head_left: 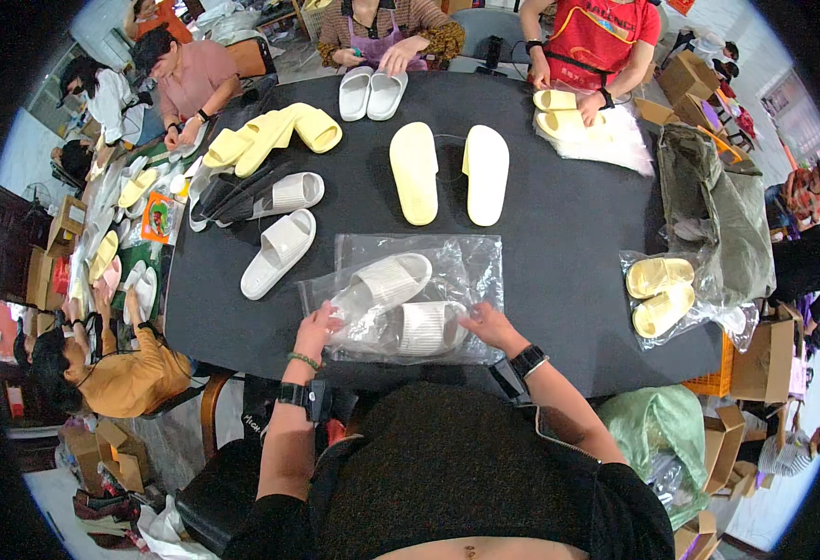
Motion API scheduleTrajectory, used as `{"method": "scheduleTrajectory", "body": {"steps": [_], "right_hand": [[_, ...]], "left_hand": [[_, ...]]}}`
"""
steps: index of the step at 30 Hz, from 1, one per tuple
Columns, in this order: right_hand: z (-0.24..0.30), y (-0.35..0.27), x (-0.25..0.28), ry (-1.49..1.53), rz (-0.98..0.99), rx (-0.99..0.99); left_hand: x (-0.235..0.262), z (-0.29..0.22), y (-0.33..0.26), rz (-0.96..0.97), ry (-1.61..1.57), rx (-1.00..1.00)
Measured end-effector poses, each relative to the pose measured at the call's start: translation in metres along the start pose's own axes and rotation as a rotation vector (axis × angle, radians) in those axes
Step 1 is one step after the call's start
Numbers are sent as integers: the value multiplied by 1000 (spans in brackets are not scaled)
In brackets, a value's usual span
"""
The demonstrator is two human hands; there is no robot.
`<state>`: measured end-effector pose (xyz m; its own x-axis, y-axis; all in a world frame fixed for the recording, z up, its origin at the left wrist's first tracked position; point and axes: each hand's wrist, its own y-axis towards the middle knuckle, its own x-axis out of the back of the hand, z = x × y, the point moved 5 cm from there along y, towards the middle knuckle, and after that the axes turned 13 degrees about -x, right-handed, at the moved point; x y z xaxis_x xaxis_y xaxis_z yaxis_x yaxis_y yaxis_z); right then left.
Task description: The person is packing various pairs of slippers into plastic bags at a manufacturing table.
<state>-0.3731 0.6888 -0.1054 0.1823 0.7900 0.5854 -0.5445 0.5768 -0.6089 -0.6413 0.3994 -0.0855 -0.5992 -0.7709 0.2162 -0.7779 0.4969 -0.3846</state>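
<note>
- Fingertips of the left hand [320, 329] blur into the crinkled film of a clear bag [477, 266]; the exact grip cannot be read.
- At the bag's other side, curled fingers of the right hand [492, 329] partly hide one another, leaving their hold unclear.
- Glare and wrinkles veil the near end of the upper white slipper [389, 282] inside.
- Across the table, the top edge crops the heads of a worker in a purple apron [372, 47] and another in a red apron [596, 42].
- A small greenish item [358, 53] in the first worker's hand is too tiny to identify.
- Folds of a green sack [648, 420] partly conceal its contents.
</note>
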Motion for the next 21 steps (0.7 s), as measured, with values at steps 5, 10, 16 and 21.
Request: {"method": "scheduleTrajectory", "body": {"steps": [5, 10, 16, 21], "right_hand": [[-4, 2, -6, 40, 79, 45], [-8, -8, 0, 405, 73, 144], [-33, -23, 7, 513, 27, -18], [-49, -15, 4, 477, 105, -147]], "left_hand": [[-31, -18, 8, 398, -188, -26], [-72, -55, 9, 541, -388, -219], [-108, -93, 7, 610, -292, -376], [-112, -37, 28, 524, -48, -122]]}}
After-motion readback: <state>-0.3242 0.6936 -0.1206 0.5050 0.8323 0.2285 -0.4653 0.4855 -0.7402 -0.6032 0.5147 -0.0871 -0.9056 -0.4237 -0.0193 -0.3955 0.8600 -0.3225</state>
